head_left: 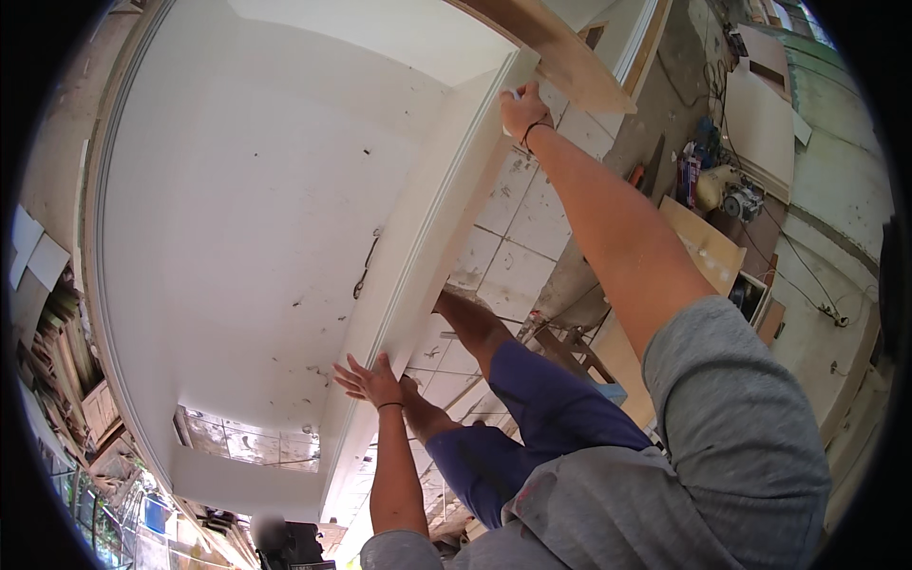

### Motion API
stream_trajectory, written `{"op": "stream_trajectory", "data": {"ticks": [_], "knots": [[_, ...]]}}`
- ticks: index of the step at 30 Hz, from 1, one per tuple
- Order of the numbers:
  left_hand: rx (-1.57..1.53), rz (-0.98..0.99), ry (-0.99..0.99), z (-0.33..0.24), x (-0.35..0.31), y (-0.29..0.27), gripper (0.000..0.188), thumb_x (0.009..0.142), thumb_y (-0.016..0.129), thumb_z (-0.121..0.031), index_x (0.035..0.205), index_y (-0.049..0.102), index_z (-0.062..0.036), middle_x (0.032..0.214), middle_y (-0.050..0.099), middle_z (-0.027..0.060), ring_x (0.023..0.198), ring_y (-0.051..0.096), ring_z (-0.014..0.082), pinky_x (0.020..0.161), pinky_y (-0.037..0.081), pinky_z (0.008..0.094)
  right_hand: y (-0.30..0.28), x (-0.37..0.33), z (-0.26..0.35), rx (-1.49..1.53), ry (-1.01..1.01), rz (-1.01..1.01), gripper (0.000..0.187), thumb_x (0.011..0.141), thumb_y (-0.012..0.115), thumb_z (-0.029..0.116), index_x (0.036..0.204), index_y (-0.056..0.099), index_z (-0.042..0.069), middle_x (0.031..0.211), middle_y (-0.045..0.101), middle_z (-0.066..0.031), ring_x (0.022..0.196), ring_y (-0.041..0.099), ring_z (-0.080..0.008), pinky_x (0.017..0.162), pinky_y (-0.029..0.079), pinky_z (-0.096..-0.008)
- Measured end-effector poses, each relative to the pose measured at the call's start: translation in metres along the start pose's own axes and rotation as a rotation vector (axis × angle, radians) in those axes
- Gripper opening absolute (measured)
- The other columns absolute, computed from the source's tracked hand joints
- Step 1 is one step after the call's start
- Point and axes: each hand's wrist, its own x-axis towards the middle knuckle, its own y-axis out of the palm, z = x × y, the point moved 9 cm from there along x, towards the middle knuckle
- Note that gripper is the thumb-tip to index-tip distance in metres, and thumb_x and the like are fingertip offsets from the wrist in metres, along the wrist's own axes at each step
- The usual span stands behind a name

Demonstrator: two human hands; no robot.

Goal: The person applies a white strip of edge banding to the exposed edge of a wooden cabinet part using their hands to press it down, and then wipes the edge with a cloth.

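A large white cabinet body (256,199) with a grooved front edge (418,261) lies before me, its inside showing specks of debris and a dark cord-like strip (366,266). On the near part of that edge rests my left hand (369,382), fingers spread, holding nothing. Farther along the same edge, at the upper right corner, my right hand (527,112) is closed around a small white piece (510,96). Most of that piece is hidden by the fingers, so its kind cannot be made out. A wooden board (579,62) juts out just beyond my right hand.
White floor tiles (513,223) run beneath my legs. To the right are a handsaw (648,171), a compressor-like machine (741,201), cables, and leaning panels (755,123). Stacked wood strips (62,351) stand at the left. A cutout (252,439) opens through the cabinet's lower part.
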Motion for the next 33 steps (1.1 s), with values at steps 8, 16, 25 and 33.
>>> {"op": "stream_trajectory", "data": {"ticks": [8,16,25,33], "knots": [[-0.033,0.058,-0.018,-0.003,0.002,0.000,0.085,0.084,0.052,-0.064,0.147,0.020,-0.0165,0.157,0.000,0.0137,0.142,-0.006,0.0421,0.108,0.003,0.0658,-0.027,0.060,0.002,0.155,0.059,0.041,0.045,0.089,0.046,0.044,0.120,0.039,0.012,0.117,0.059,-0.0209,0.108,0.059,-0.0361,0.089,0.049,-0.0436],[-0.049,0.130,-0.056,-0.001,0.010,0.009,0.092,0.081,0.054,-0.067,0.148,0.017,-0.0151,0.157,-0.003,0.0140,0.142,-0.006,0.0422,0.108,0.002,0.0654,-0.031,0.098,-0.010,0.227,0.063,-0.066,0.046,0.086,0.053,0.047,0.116,0.041,0.014,0.104,0.060,-0.0138,0.085,0.061,-0.0261,0.052,0.050,-0.0387],[-0.076,0.055,0.015,-0.001,0.003,0.001,0.098,0.077,0.057,-0.070,0.148,0.016,-0.0162,0.157,0.000,0.0152,0.142,-0.005,0.0432,0.108,0.004,0.0650,-0.044,0.082,0.013,0.203,-0.030,-0.041,0.043,0.090,0.046,0.044,0.118,0.042,0.011,0.120,0.058,-0.0199,0.107,0.059,-0.0362,0.087,0.049,-0.0441],[-0.040,0.164,-0.033,0.002,0.007,0.006,0.114,0.068,0.064,-0.073,0.149,0.012,-0.0127,0.157,0.001,0.0158,0.142,-0.006,0.0432,0.110,0.004,0.0627,0.000,0.047,-0.008,0.070,-0.173,0.044,0.055,0.087,0.052,0.044,0.124,0.039,0.006,0.117,0.059,-0.0238,0.103,0.060,-0.0391,0.089,0.047,-0.0472]]}}
